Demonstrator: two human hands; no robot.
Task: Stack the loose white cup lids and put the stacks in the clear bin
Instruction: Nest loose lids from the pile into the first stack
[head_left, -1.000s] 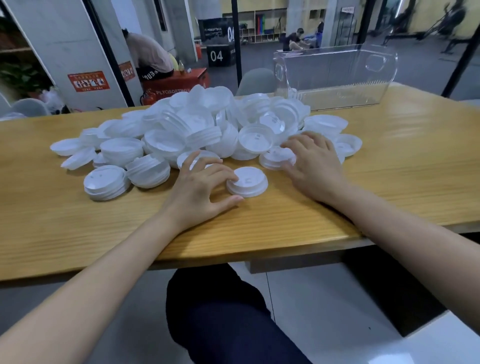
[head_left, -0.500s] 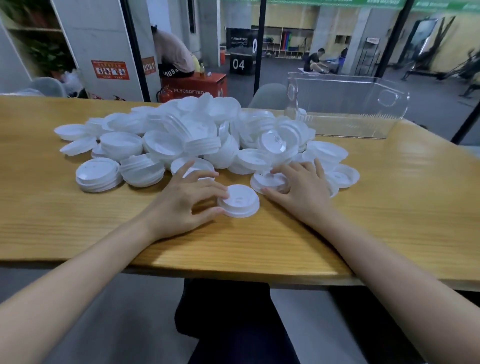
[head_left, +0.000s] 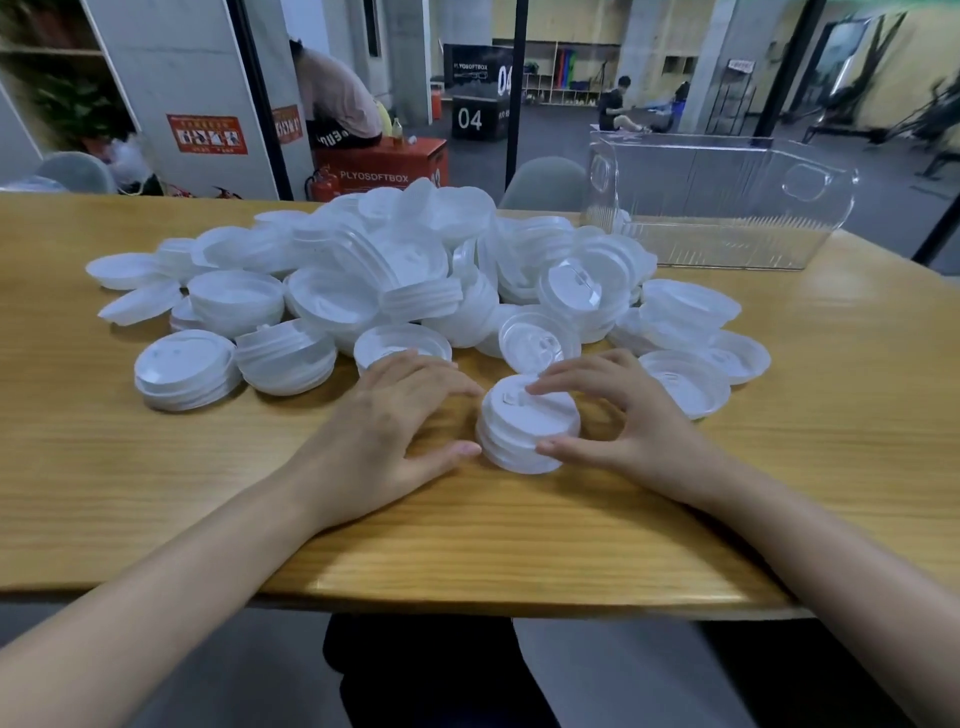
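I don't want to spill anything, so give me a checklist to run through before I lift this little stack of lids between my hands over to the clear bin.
1. Right hand on the small stack: thumb at its front rim, fingers on its top. Ok.
2. Left hand support: its fingertips are at the stack's left edge, but contact is unclear. Cannot tell.
3. Stack alignment: the lids sit nested and level on the table. Ok.
4. Clear bin: upright at the far right with its top open. Ok.
5. Straight path to the bin: the pile of loose lids lies in between, so lift over it. Not ok.
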